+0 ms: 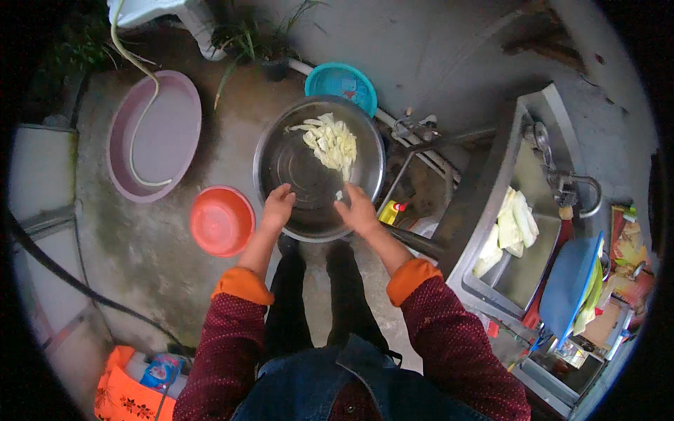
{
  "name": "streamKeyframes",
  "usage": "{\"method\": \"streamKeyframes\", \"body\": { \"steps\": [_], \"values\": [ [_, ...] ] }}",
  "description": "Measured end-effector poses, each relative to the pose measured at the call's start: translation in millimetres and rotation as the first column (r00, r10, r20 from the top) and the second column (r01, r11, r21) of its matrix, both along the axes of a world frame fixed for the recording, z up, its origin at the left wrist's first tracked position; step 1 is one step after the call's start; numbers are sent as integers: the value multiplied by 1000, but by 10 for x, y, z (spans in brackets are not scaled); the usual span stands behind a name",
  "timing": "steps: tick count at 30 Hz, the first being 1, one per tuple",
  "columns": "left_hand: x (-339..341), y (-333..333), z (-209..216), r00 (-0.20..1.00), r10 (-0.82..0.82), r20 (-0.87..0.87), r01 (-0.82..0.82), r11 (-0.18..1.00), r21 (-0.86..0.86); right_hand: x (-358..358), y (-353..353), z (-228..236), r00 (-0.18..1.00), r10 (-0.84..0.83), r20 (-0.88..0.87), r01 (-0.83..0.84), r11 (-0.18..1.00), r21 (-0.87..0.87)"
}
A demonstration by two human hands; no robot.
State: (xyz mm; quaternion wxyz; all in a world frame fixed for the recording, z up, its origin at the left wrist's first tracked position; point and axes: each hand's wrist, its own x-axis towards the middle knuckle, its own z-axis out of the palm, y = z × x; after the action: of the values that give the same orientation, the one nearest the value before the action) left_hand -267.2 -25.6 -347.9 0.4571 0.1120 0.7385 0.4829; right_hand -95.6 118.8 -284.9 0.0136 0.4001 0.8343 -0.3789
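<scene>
Below me is a wide stainless steel basin (298,221) with a heap of torn pale cabbage (328,142) at its far right side. My left hand (280,203) is over the near left part of the basin, fingers loosely bent and apart, with nothing visible in them. Over the near right part, my right hand (360,210) has its forefinger and thumb apart. A small white cabbage bit (339,195) shows by its fingertips; whether they touch it, I cannot tell. The tail of the heap reaches close to that hand.
A red basin (222,220) and a pink tub (151,158) with a hose (133,133) stand left. Beyond is a turquoise basin (342,78). At right, a steel sink (511,281) holds large cabbage pieces (516,217), beside a tilted blue basin (570,281). A yellow bottle (388,212) is underneath.
</scene>
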Motion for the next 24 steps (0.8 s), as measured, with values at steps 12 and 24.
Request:
{"method": "streamKeyframes", "body": {
  "steps": [12, 24],
  "values": [
    [-598, 1267, -1214, 413, -642, -646, 335, 767, -547, -881, 1464, -1983, 964, 178, 199, -229, 934, 275],
    [-512, 2083, -2415, 119, -721, -683, 388, 667, -636, -1118, 1781, -3134, 917, 282, 284, -375, 853, 364]
  ]
}}
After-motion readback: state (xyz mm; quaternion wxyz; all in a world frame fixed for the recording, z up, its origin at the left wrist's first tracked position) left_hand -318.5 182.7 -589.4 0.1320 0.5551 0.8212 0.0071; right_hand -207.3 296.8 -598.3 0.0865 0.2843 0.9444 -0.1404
